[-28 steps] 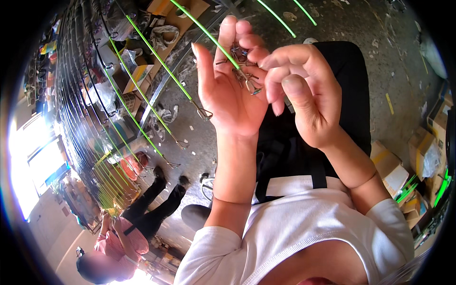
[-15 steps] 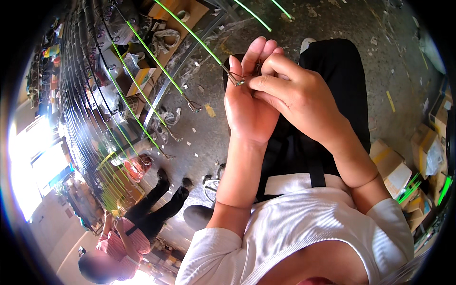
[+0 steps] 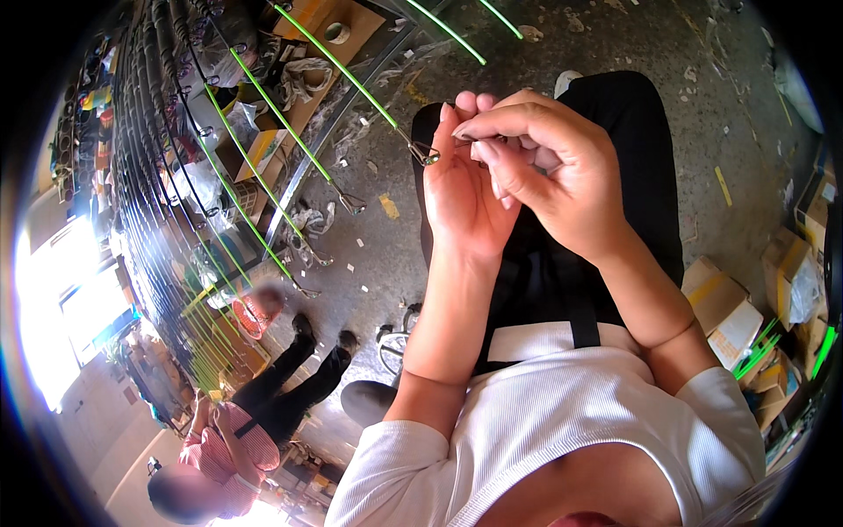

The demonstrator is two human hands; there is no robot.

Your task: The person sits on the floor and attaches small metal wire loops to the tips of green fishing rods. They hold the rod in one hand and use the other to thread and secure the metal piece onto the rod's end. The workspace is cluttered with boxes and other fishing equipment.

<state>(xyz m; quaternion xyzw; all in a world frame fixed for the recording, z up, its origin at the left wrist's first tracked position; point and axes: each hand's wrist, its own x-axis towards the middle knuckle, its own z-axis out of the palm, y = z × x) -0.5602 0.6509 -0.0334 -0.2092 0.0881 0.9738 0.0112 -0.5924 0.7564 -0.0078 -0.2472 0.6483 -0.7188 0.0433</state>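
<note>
Green fishing rod tips slant down from the top left; the nearest fishing rod (image 3: 351, 79) ends in a metal guide with a small ring beside my left thumb. My left hand (image 3: 470, 202) is palm up, its fingers stretched out and partly covered by the other hand. Over that palm, my right hand (image 3: 562, 167) has its thumb and index finger bent into a pinch. A thin dark bit shows at these fingertips, too small to name. Whether anything lies in the left palm is hidden.
Many more rods (image 3: 167, 176) stand in a row at the left. Past them, a co-worker (image 3: 233, 439) in a red-and-white top holds both hands near rod ends. Cardboard boxes (image 3: 716, 303) and green sticks (image 3: 760, 351) are at the right. A tape roll (image 3: 337, 32) lies top left.
My right hand has lifted slightly, and its thumb and index finger now show apart from the left palm. The nearest rod tip has shifted slightly left relative to my hands.
</note>
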